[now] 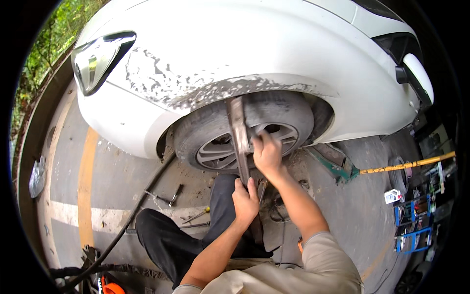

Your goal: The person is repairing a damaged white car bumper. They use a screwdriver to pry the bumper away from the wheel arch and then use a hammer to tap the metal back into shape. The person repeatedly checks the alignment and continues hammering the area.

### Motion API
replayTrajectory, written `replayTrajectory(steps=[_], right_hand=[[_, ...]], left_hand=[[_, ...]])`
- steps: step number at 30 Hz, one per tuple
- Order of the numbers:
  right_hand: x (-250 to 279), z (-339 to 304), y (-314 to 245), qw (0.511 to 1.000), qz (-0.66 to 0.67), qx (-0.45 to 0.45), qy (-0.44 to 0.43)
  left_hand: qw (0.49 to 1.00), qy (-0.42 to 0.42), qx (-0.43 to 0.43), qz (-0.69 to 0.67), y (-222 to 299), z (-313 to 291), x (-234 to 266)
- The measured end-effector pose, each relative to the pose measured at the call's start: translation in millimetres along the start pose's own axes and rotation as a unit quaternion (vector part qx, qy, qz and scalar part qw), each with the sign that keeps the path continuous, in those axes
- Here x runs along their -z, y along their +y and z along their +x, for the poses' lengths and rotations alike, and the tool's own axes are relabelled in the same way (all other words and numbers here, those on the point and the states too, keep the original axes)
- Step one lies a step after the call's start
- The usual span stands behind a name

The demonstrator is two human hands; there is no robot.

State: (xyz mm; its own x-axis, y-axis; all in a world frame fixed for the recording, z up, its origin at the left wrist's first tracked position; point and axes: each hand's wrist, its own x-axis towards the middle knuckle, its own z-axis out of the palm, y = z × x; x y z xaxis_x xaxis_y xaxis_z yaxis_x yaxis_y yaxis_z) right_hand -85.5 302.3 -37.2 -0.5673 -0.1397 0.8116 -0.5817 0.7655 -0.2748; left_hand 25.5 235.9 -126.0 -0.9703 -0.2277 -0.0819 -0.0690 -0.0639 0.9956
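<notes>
My left hand [245, 200] is closed round a long, worn brown-grey bar [239, 128]. The bar stands nearly upright in front of the wheel, its upper end at the edge of the wheel arch. Below my fist it runs down between my legs. My right hand [268, 153] is closed just right of the bar, on a dark hammer-like tool [254, 136] smeared by motion. Behind the bar are the grey tyre [289, 109] and spoked rim [215, 158]. The white fender [205, 54] has grey, scraped patches [156, 81] above and left of the arch.
A green jack [338, 169] with a yellow handle [411, 165] stands right of the wheel. Left of my knees lie a ratchet wrench [171, 200], a screwdriver [198, 214] and a long black pole [132, 215]. A white bottle [392, 196] and blue racks [413, 240] are at far right.
</notes>
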Motion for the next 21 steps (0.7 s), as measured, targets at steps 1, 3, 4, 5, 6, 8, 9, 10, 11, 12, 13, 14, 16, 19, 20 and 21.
replayTrajectory(steps=[1, 3, 4, 5, 6, 8, 9, 10, 11, 12, 13, 14, 16, 19, 20, 21], right_hand=[[4.8, -4.1, -8.9, 0.999, 0.043, 0.016, -0.013], [14.8, -0.7, -21.0, 0.989, 0.126, 0.08, -0.022], [17.6, 2.7, -20.3, 0.984, 0.142, 0.111, -0.014], [20.2, 5.0, -19.7, 0.983, 0.148, 0.108, -0.006], [21.9, 7.6, -18.8, 0.982, 0.156, 0.106, 0.001], [12.2, 9.3, 6.6, 0.993, 0.094, 0.063, 0.014], [5.4, 12.2, 13.8, 0.995, 0.093, -0.033, 0.013], [1.5, 14.1, 14.1, 0.995, 0.088, 0.016, 0.047], [3.1, 7.4, 10.9, 0.992, 0.118, -0.025, 0.03], [4.8, -1.2, 6.0, 0.987, 0.147, -0.066, 0.013], [7.4, -2.2, 3.4, 0.987, 0.153, -0.029, 0.045], [8.8, 2.8, -4.7, 0.987, 0.134, 0.033, 0.086], [16.0, 9.0, -12.1, 0.982, 0.18, 0.045, 0.031], [-0.8, 8.6, 12.0, 0.995, 0.094, 0.018, 0.004], [-7.7, 7.8, 13.1, 0.998, 0.062, 0.006, -0.013], [-9.6, 5.1, 14.4, 0.996, 0.048, -0.061, -0.05]], left_hand=[[1.0, -0.001, 0.0, 0.002, 0.4, 0.0, 2.9], [1.0, -0.001, -0.019, -0.004, -9.1, 1.6, 4.6], [1.0, -0.005, -0.017, 0.003, -12.5, 3.2, 4.7], [1.0, -0.009, -0.014, 0.011, -15.6, 4.2, 5.4], [1.0, -0.021, 0.01, -0.009, -18.6, 1.8, 5.8], [0.999, -0.031, 0.021, -0.019, -2.5, -1.2, 2.8], [1.0, -0.026, 0.008, -0.008, -0.9, -1.8, 1.8], [1.0, -0.017, -0.007, 0.003, -0.2, -0.4, 3.0], [1.0, -0.012, -0.006, 0.003, -1.1, 0.2, 4.7], [1.0, -0.007, -0.005, 0.003, -3.1, 0.6, 7.0], [1.0, -0.011, -0.003, -0.002, -3.1, -0.6, 3.7], [1.0, -0.009, 0.009, 0.007, 1.3, -0.8, 7.1], [1.0, 0.001, -0.005, 0.003, -0.5, 1.1, 9.0], [0.999, -0.021, 0.018, -0.042, 14.4, -0.8, 6.5], [0.997, -0.029, 0.042, -0.064, 18.8, -2.3, 9.4], [0.997, -0.031, 0.033, -0.055, 18.3, -4.4, 7.9]])
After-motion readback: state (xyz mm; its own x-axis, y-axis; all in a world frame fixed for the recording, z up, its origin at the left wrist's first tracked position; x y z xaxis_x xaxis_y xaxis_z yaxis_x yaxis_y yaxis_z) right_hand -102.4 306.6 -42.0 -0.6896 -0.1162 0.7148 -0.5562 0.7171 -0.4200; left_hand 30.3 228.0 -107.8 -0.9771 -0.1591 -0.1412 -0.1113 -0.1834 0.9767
